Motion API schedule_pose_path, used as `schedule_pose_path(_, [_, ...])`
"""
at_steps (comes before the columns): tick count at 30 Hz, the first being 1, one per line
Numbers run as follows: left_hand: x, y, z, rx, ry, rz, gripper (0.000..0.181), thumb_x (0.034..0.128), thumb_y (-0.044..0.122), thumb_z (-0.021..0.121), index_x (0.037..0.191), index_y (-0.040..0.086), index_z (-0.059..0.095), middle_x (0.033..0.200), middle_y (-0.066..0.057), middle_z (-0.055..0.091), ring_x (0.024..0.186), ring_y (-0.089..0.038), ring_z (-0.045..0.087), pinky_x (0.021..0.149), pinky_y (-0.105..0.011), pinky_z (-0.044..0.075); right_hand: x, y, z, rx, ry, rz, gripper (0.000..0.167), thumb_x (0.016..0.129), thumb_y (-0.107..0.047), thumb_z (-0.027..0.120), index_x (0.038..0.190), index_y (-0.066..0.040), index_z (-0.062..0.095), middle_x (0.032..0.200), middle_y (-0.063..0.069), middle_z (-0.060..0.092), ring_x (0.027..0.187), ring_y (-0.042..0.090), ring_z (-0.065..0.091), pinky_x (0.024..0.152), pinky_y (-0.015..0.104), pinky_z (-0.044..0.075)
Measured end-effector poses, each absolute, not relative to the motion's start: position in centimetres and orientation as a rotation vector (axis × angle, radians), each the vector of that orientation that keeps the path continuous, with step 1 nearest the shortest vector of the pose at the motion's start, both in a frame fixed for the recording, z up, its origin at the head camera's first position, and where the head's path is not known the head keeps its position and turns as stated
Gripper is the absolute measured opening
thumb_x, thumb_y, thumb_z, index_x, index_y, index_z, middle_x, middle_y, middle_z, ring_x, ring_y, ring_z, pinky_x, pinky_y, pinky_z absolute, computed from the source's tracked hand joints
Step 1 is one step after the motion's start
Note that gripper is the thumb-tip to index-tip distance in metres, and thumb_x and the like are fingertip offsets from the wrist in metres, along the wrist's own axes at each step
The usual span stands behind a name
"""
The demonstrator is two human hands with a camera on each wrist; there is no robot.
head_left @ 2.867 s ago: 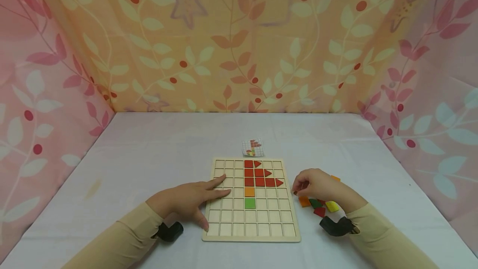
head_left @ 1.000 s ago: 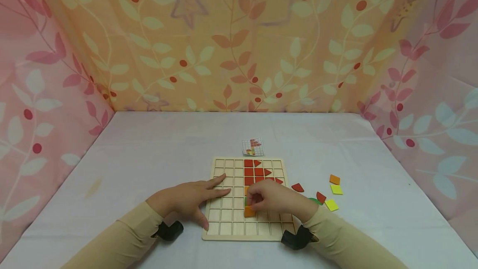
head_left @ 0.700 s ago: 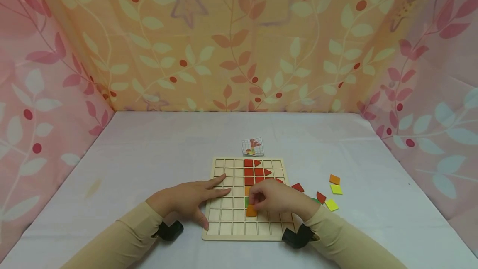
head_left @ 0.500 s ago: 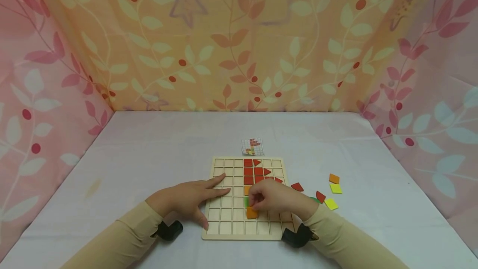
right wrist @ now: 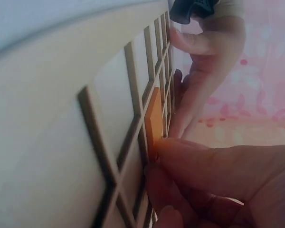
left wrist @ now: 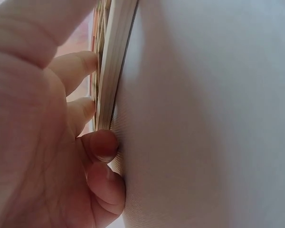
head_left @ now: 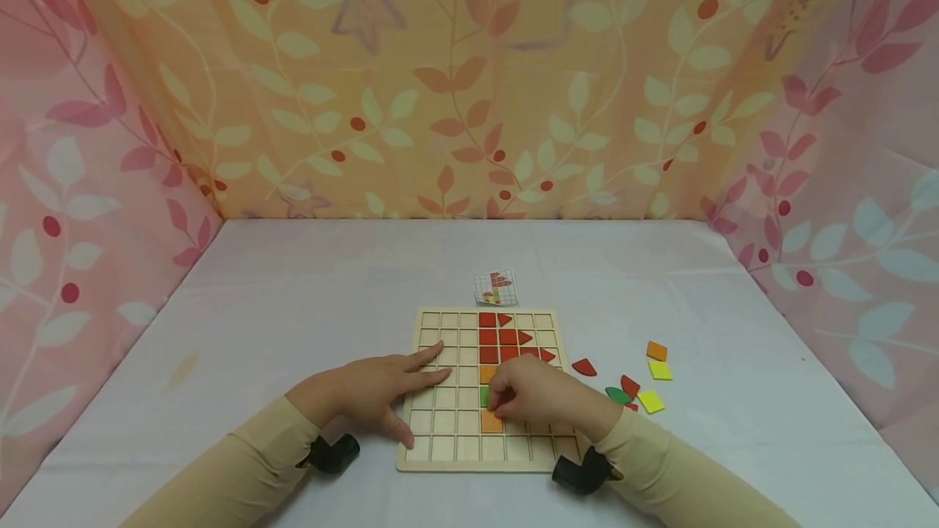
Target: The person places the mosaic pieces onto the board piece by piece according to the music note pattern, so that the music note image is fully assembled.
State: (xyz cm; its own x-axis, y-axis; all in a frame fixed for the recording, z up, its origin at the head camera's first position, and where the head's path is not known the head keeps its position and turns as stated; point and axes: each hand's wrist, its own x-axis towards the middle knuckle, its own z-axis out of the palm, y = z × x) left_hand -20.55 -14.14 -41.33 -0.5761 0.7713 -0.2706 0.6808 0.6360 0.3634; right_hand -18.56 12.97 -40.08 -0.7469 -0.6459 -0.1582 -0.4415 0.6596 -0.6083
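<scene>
The grip of the right hand is pinching an orange square on the grid board in the head view, with loose tiles lying right of the board and the left hand spreading over its left edge. The left wrist view is revealing two fingers hidden from above, curling beside that edge. The right wrist view is exposing the thumb and a fingertip at the square's rim.

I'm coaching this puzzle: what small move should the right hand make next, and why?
Probably press the lower orange tile flat: it lies over a board cell below the green square, the right hand pinches its edge, and whether it sits flush is unclear.
</scene>
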Motion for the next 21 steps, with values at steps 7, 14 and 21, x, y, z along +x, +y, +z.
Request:
schedule_pose_path(7, [-20.5,-14.1,-41.3,1.172,2.468,0.304,0.089,0.0713,0.067,0.055,0.145,0.035,0.018,0.154,0.004,0.001,0.135,-0.022,0.024,0.103,-0.043,0.03,-18.8,13.6,-39.9,-0.931,2.515,-0.767,0.014,0.079,-0.009,0.07,0.073,-0.021,0.067,0.074,-0.013,0.058,0.068,0.003,0.051,0.063,0.02,0.045])
schedule_pose_path(14, [-20.5,-14.1,-41.3,1.178,2.465,0.299,0.087,0.0731,0.066,0.053,0.145,0.036,0.016,0.154,0.009,0.001,0.136,-0.02,0.022,0.104,-0.044,0.028,-20.6,16.7,-38.6,-0.856,2.615,-0.823,0.008,0.081,-0.006,0.066,0.08,-0.014,0.066,0.077,-0.011,0.057,0.071,0.008,0.049,0.065,0.024,0.044])
schedule_pose_path(21, [-20.6,-14.1,-41.3,1.197,2.467,0.303,0.084,0.0748,0.066,0.052,0.145,0.034,0.018,0.154,0.007,0.002,0.136,-0.021,0.023,0.104,-0.044,0.028,-22.2,20.7,-38.1,-0.556,2.7,-0.779,0.006,0.08,-0.01,0.069,0.082,-0.015,0.066,0.075,-0.005,0.057,0.067,0.014,0.05,0.058,0.029,0.042])
